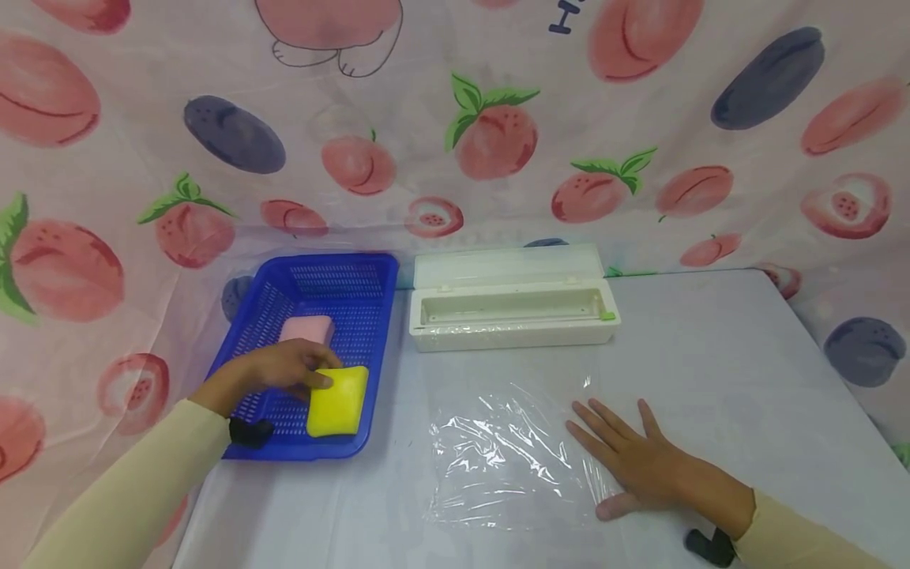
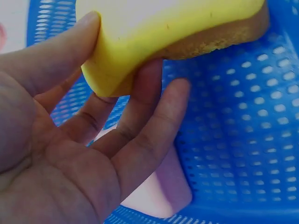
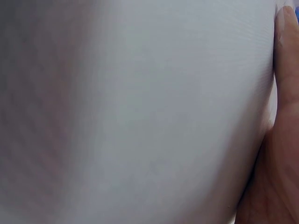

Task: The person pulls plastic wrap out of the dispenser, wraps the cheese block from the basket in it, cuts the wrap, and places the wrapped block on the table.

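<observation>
one white table (image 1: 711, 340) bears a blue basket (image 1: 378, 316), a white box (image 1: 512, 338) with lid raised, and clear film (image 1: 498, 454) already spread. right hand (image 1: 633, 462) lies straight-fingered at the film's edge; left hand (image 1: 291, 366) pinches a yellow sponge (image 1: 339, 405), not yet clear of the basket: early stages, seemingly. legible: one dark letter (image 1: 564, 17), perhaps "h".

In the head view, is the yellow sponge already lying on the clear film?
No, the left grip holds the yellow sponge over the blue basket, apart from the clear film.
</observation>
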Action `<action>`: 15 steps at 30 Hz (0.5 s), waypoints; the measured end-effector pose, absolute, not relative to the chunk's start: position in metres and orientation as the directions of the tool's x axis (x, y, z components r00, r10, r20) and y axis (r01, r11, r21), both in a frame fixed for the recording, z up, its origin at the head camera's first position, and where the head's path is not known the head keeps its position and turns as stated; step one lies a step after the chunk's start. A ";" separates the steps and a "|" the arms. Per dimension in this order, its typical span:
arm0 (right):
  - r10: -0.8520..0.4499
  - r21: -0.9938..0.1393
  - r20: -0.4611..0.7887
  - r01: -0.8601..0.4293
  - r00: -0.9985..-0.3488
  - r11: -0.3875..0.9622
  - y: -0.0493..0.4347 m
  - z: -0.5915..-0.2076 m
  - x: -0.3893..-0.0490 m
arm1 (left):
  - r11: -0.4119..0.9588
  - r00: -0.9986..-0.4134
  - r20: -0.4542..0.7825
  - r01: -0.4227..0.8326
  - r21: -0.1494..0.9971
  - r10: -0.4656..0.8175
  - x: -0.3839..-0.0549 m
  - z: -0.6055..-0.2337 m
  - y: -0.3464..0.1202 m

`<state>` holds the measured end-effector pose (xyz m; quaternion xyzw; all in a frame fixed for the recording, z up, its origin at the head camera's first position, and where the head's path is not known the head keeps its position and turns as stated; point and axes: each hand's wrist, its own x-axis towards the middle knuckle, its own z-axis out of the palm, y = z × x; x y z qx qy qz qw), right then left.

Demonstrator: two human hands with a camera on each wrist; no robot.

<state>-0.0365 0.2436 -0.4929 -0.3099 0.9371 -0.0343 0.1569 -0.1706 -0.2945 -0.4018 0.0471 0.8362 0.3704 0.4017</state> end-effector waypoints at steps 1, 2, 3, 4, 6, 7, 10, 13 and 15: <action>-0.592 -0.160 -0.273 -0.571 -0.759 0.806 0.243 -0.493 -0.037 | 0.714 -0.681 -0.625 -0.214 0.667 0.381 -0.170 -0.399 -0.295; -0.590 -0.156 -0.275 -0.570 -0.759 0.807 0.243 -0.493 -0.037 | 0.705 -0.687 -0.613 -0.207 0.679 0.389 -0.169 -0.397 -0.297; -0.586 -0.153 -0.280 -0.568 -0.760 0.809 0.243 -0.493 -0.037 | 0.696 -0.695 -0.602 -0.203 0.689 0.393 -0.167 -0.394 -0.298; -0.582 -0.152 -0.286 -0.564 -0.761 0.812 0.243 -0.493 -0.038 | 0.691 -0.706 -0.590 -0.198 0.696 0.392 -0.166 -0.392 -0.300; -0.573 -0.144 -0.305 -0.558 -0.761 0.817 0.242 -0.493 -0.039 | 0.673 -0.736 -0.558 -0.191 0.715 0.384 -0.162 -0.386 -0.303; -0.572 -0.144 -0.309 -0.557 -0.760 0.818 0.241 -0.493 -0.039 | 0.665 -0.753 -0.539 -0.186 0.724 0.377 -0.160 -0.382 -0.304; -0.573 -0.147 -0.314 -0.557 -0.757 0.817 0.241 -0.492 -0.039 | 0.659 -0.814 -0.466 -0.141 0.739 0.348 -0.148 -0.369 -0.304; -0.577 -0.153 -0.303 -0.559 -0.758 0.815 0.241 -0.492 -0.038 | 0.648 -0.876 -0.358 -0.071 0.758 0.323 -0.132 -0.355 -0.299; -0.576 -0.146 -0.303 -0.560 -0.759 0.815 0.242 -0.493 -0.037 | 0.651 -0.912 -0.281 -0.022 0.759 0.298 -0.120 -0.346 -0.291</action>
